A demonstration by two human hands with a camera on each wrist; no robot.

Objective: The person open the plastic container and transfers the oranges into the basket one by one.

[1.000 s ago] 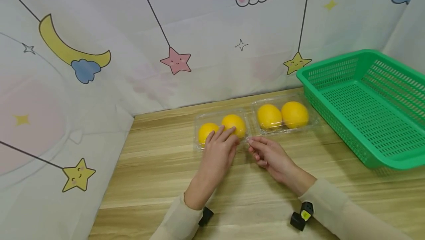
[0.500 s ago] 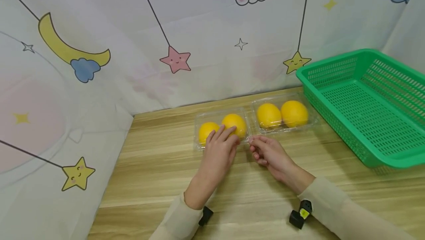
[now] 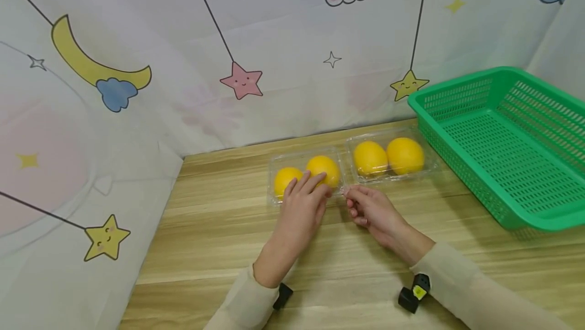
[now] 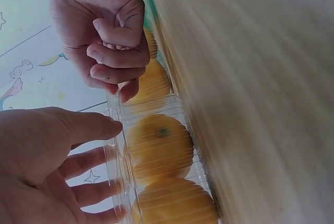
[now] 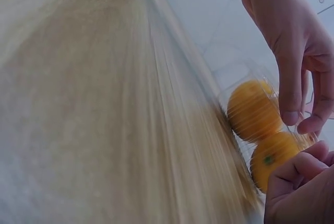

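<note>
Two oranges (image 3: 323,167) lie inside a clear plastic clamshell box (image 3: 283,159) on the wooden table. My left hand (image 3: 301,213) rests on the box's lid, fingers spread and only slightly bent, as the left wrist view also shows. At the box's front right corner, my right hand (image 3: 375,213) pinches the edge between thumb and forefinger, its other fingers curled in. Seen from the left wrist, the lid (image 4: 117,166) lies over the oranges. A second clear box (image 3: 388,180) with two oranges (image 3: 405,156) stands just to the right.
A green plastic basket (image 3: 484,183) with slotted walls stands at the right, close beside the second box. Behind the table hangs a white cloth (image 3: 292,66) printed with stars and a moon. Black wrist cameras (image 3: 413,293) sit under the sleeves.
Hardly anything differs. The right hand's fingertips have shifted very slightly to the right along the box's corner; the left hand stays on the lid.
</note>
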